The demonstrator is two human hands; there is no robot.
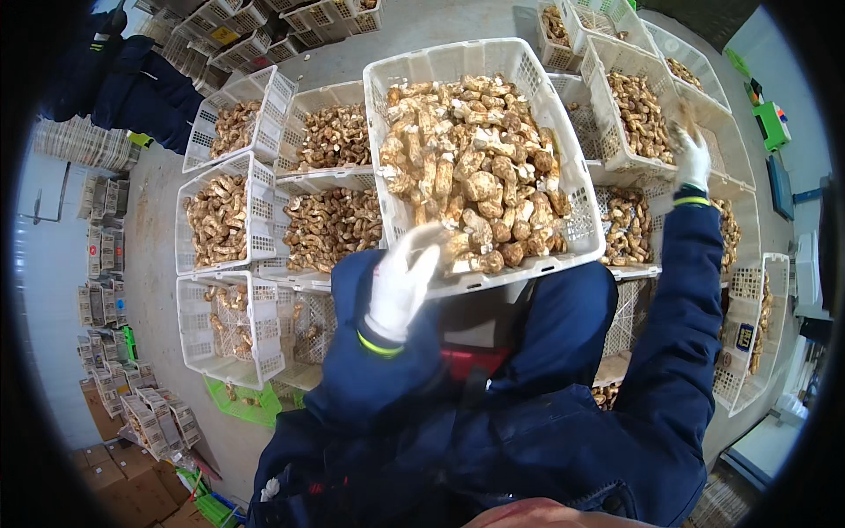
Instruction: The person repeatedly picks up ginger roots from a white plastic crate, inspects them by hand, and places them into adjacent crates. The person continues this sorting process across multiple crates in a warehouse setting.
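Note:
A large white plastic crate rests at my knees, heaped with brown, pale-stemmed mushrooms. My left hand, in a white glove, is at the crate's near left corner. Its fingers are apart and blurred, beside the nearest mushrooms. Out to the right, my right hand, also gloved in white, is above the side of another white crate of mushrooms. Brown blur around its fingertips hides whether it holds a mushroom. Both cuffs carry a yellow-green band.
More white crates of mushrooms stand left and right. A sparsely filled crate sits above a green crate. Another person's legs are at upper left. Crate stacks stand beyond, and cardboard boxes lie lower left.

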